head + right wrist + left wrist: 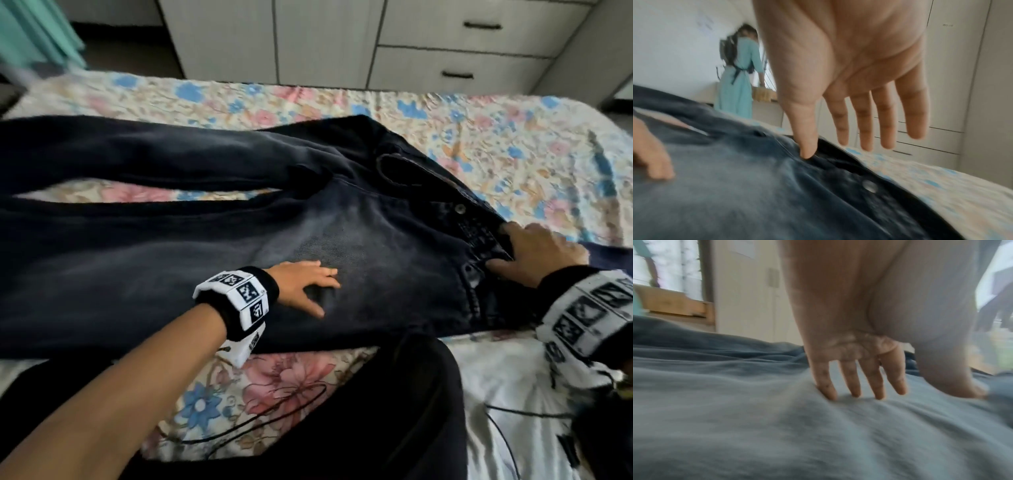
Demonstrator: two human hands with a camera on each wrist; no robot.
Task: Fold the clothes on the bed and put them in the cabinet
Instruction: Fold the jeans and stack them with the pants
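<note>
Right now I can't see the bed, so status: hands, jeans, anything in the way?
Left hand open, flat on jeans. Right hand open at waistband, thumb touching. Jeans spread unfolded on bed. Black garment at near edge.

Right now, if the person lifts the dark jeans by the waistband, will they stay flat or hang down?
The jeans would probably hang down: the cloth wrinkles softly under the left hand, so it is floppy. The thick waistband under the right hand looks somewhat stiffer. The long legs likely drag on the bed and feel fairly heavy.
</note>
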